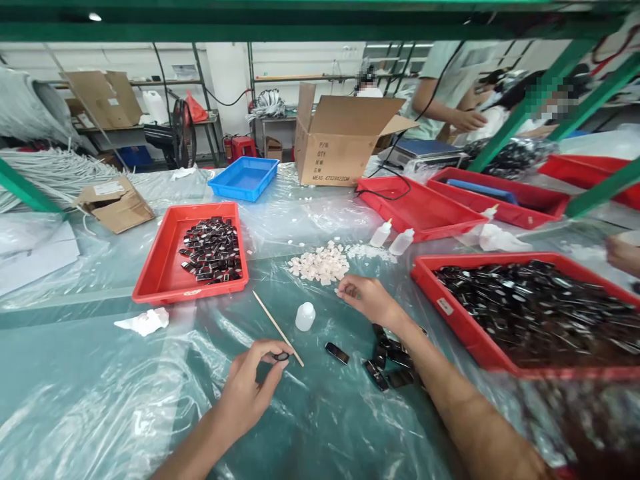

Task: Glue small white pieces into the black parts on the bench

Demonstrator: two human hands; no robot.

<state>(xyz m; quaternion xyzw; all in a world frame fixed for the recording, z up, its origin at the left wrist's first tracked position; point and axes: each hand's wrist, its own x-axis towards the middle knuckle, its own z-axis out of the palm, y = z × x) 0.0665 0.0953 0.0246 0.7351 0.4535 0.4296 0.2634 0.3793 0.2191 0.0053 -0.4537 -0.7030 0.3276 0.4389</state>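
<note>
Between the thumb and fingers of my left hand [255,377] is a small black glossy piece [281,357], partly covered by the fingertips. My right hand [367,299] reaches to the near edge of a heap of small whitish pieces [320,262]; its fingers are pinched around what looks like one small white piece [339,292]. A thin wooden stick [277,327] lies just beyond my left hand. Near it stands a small white bottle [305,317]. One black piece [337,353] lies alone, and several more black pieces [383,360] are grouped beside my right forearm.
A red tray [145,283] with black pieces is at left, a fuller red tray [465,343] at right. Two squeeze bottles [381,233] stand behind the heap. Farther back are a blue tray [233,190] and a cardboard box [333,157]. Other people work beyond. Overhead runs a green beam [300,30].
</note>
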